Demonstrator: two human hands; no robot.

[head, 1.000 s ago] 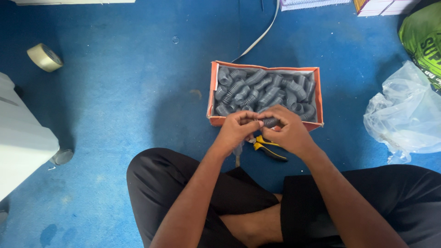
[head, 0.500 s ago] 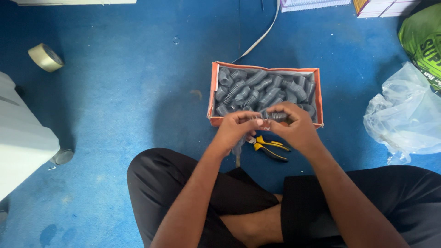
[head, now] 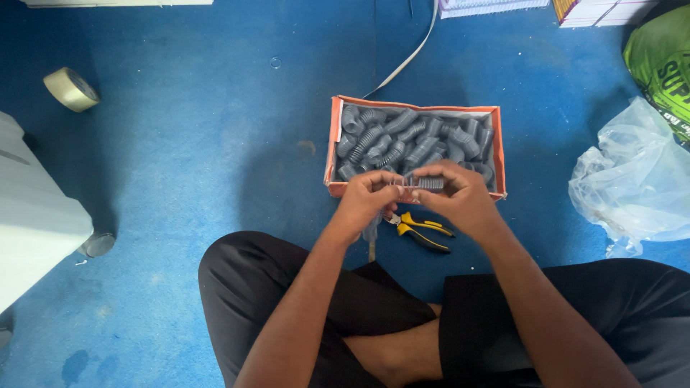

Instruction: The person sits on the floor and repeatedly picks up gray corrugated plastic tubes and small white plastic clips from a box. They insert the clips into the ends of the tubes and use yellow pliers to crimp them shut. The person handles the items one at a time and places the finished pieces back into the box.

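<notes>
At the centre of the frame we hold a small grey ribbed sleeve (head: 429,184) between both hands: our right hand (head: 460,197) pinches its body, our left hand (head: 368,201) closes on its left end. Just above lies the orange box (head: 333,144) of similar grey pieces, and yellow-handled pliers (head: 420,231) rest on the blue floor (head: 201,144) below our hands.

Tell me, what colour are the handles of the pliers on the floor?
Yellow and black, on the pliers in the head view.
</notes>
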